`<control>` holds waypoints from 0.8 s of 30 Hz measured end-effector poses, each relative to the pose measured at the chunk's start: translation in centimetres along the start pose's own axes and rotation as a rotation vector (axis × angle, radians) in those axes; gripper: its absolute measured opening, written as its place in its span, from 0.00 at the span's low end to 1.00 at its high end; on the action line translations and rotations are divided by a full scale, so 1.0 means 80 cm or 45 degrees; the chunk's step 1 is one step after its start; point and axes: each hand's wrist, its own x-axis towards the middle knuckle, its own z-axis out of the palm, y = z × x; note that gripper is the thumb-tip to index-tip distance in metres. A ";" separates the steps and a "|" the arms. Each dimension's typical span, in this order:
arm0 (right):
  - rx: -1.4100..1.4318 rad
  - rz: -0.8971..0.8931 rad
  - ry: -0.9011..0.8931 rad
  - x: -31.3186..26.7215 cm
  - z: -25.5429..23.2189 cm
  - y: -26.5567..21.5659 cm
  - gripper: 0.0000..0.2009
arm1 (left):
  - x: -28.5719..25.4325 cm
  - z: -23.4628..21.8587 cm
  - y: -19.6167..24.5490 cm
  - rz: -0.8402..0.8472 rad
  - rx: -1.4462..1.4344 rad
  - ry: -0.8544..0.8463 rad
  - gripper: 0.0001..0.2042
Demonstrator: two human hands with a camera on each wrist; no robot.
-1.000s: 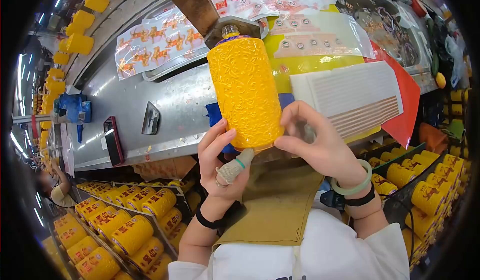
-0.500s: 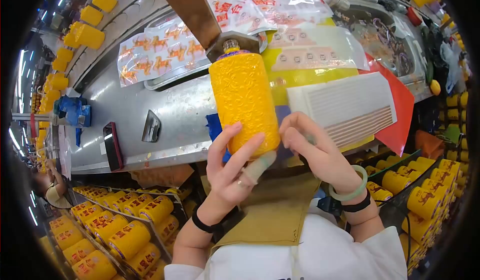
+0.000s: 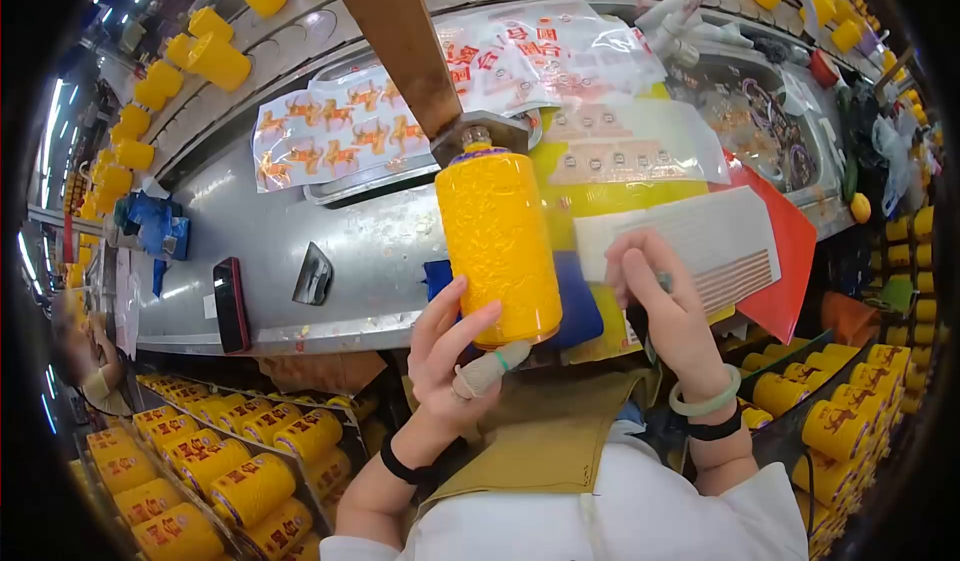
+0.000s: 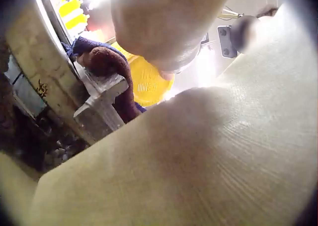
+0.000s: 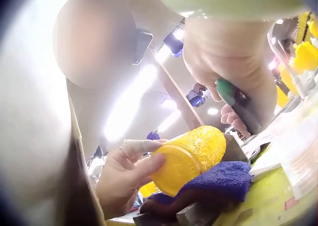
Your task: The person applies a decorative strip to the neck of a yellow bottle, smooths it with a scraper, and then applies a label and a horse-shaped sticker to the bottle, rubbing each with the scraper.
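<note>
The yellow bottle (image 3: 498,251) is held with its long axis pointing away, neck at the metal bracket (image 3: 513,138), base gripped by the left hand (image 3: 448,369); rightward, apart from it, the right hand (image 3: 668,301) is curled around a green-and-black object (image 5: 242,109).

Bottle (image 3: 500,246) is held by L hand (image 3: 450,366) at its base; tool (image 5: 243,112) is held in R hand (image 3: 665,306), w/ paper stack (image 3: 715,229) just beyond. Well L of L hand, phone (image 3: 231,306) is placed on counter (image 3: 265,246); far beyond L hand, sticker sheet (image 3: 335,131) is laid.
</note>
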 end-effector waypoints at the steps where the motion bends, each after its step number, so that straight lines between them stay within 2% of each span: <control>1: -0.005 -0.005 -0.005 0.003 0.001 0.001 0.12 | -0.006 0.002 0.000 -0.102 -0.023 0.031 0.09; 3: -0.085 -0.074 -0.007 0.009 0.007 -0.001 0.12 | -0.005 0.002 0.002 -0.067 0.014 0.018 0.11; 6: -0.138 -0.162 -0.121 0.014 0.032 -0.008 0.13 | 0.023 -0.019 0.019 -0.085 0.033 -0.236 0.18; 7: -0.143 -0.230 -0.186 0.016 0.036 -0.009 0.13 | 0.027 -0.028 0.011 -0.082 0.045 -0.221 0.18; 9: -0.167 -0.233 -0.172 0.021 0.033 -0.009 0.14 | 0.037 -0.047 -0.009 -0.422 -0.421 -0.185 0.15; 10: -0.265 -0.219 -0.157 0.022 0.030 -0.010 0.17 | 0.052 -0.054 -0.027 -0.457 -0.411 -0.189 0.17; 11: -0.365 -0.206 -0.143 0.023 0.028 -0.012 0.23 | 0.062 -0.052 -0.042 -0.609 -0.574 -0.101 0.21; 12: -0.370 -0.217 -0.149 0.022 0.028 -0.013 0.23 | 0.073 -0.056 -0.062 -0.706 -0.638 -0.159 0.22; 13: -0.479 -0.264 -0.207 0.019 0.029 -0.013 0.33 | 0.084 -0.057 -0.083 -0.801 -0.704 -0.219 0.23; 14: -0.588 -0.311 -0.262 0.015 0.030 -0.013 0.44 | 0.087 -0.044 -0.105 -0.757 -0.732 -0.201 0.23; 15: -0.592 -0.319 -0.263 0.013 0.032 -0.011 0.44 | 0.087 -0.028 -0.127 -0.716 -0.762 -0.185 0.24; 16: -0.699 -0.414 -0.271 0.011 0.034 -0.007 0.53 | 0.093 -0.015 -0.140 -0.883 -0.939 -0.167 0.27; 17: -0.806 -0.510 -0.276 0.008 0.036 -0.005 0.61 | 0.099 -0.011 -0.149 -0.878 -0.939 -0.162 0.27; 18: -0.882 -0.489 -0.286 0.003 0.038 -0.004 0.66 | 0.111 -0.009 -0.152 -0.888 -0.941 -0.267 0.29; 19: -0.883 -0.488 -0.284 0.000 0.041 0.001 0.66 | 0.122 -0.007 -0.151 -0.902 -0.942 -0.378 0.30; 21: -1.035 -0.473 -0.205 -0.001 0.048 0.018 0.67 | 0.132 -0.005 -0.150 -0.955 -1.053 -0.435 0.33; 22: -1.064 -0.546 -0.136 0.001 0.054 0.030 0.63 | 0.132 -0.003 -0.156 -0.919 -1.033 -0.505 0.33; 23: -1.063 -0.541 -0.131 0.005 0.057 0.039 0.63 | 0.132 -0.001 -0.160 -0.880 -1.012 -0.575 0.34; 24: -1.118 -0.552 -0.080 0.008 0.059 0.047 0.59 | 0.132 -0.002 -0.156 -0.930 -1.000 -0.553 0.34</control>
